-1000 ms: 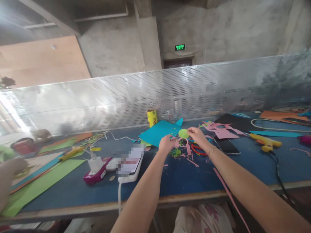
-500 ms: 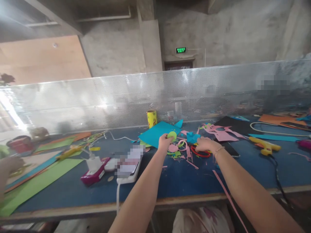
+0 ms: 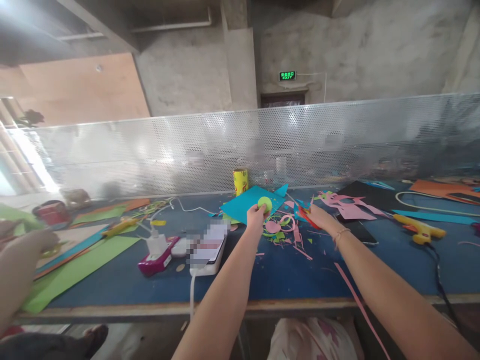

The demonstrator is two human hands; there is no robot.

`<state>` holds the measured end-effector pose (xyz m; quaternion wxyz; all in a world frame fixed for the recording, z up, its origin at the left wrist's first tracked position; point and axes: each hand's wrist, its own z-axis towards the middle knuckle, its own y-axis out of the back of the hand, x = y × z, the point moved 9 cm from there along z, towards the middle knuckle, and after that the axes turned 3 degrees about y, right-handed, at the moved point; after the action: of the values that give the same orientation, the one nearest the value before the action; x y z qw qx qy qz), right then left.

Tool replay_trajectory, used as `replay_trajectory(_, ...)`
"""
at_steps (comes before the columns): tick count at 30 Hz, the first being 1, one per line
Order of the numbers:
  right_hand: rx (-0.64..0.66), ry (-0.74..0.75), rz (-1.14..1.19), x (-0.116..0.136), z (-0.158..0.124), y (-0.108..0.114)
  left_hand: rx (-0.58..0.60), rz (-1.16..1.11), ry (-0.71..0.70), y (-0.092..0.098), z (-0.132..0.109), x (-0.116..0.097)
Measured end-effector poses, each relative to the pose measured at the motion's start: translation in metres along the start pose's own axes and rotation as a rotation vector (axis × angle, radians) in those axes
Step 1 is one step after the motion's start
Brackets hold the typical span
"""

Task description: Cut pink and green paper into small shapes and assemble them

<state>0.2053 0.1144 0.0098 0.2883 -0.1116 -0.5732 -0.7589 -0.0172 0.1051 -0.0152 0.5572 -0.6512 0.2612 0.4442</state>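
Observation:
My left hand [image 3: 256, 216] is raised a little above the blue table [image 3: 285, 275] and pinches a small lime-green paper disc [image 3: 264, 204]. To its right, my right hand [image 3: 318, 216] is closed around red scissors [image 3: 304, 214], of which only a bit of red shows by the fingers. Between and below the two hands lies a heap of pink and green paper scraps and rings [image 3: 282, 226]. A teal paper sheet [image 3: 243, 204] lies just behind my left hand.
Behind the table runs a perforated metal screen [image 3: 240, 145], with a yellow can [image 3: 240, 181] in front of it. A phone on a power bank [image 3: 208, 246], a pink charger [image 3: 154, 259] and green sheets [image 3: 78, 267] lie to the left. A yellow glue gun [image 3: 419, 228] and pink cut-outs [image 3: 347, 207] lie to the right. Another person's arm [image 3: 17, 272] is at far left.
The green disc passed from my right hand to my left, which lifted it. My right hand dropped to the red scissors on the table and took them up.

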Motion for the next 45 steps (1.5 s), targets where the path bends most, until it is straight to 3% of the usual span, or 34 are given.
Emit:
replay_trajectory(5,0.02,0.108,0.419,0.026,-0.003,-0.019,0.02,-0.075,-0.048,-0.004,-0.008,-0.011)
replay_trajectory(11,0.081,0.27,0.508,0.061,-0.016,-0.04,0.054,-0.129,-0.085,-0.009,-0.016,-0.019)
replay_trajectory(24,0.134,0.227,0.78,0.071,-0.019,-0.047,0.096,-0.105,-0.078,-0.018,-0.021,-0.017)
replay_trajectory(30,0.148,0.222,0.737,0.066,-0.014,-0.051,0.095,-0.071,-0.055,-0.017,-0.021,-0.015)
replay_trajectory(39,0.034,0.195,0.742,0.061,-0.014,-0.034,0.101,0.058,-0.062,-0.016,-0.02,-0.017)
replay_trajectory(42,-0.07,0.166,0.613,0.057,-0.013,-0.023,0.137,0.185,-0.146,-0.021,-0.022,-0.022)
replay_trajectory(45,-0.223,0.176,0.582,0.058,-0.015,-0.006,0.245,0.36,-0.211,-0.033,-0.028,-0.02)
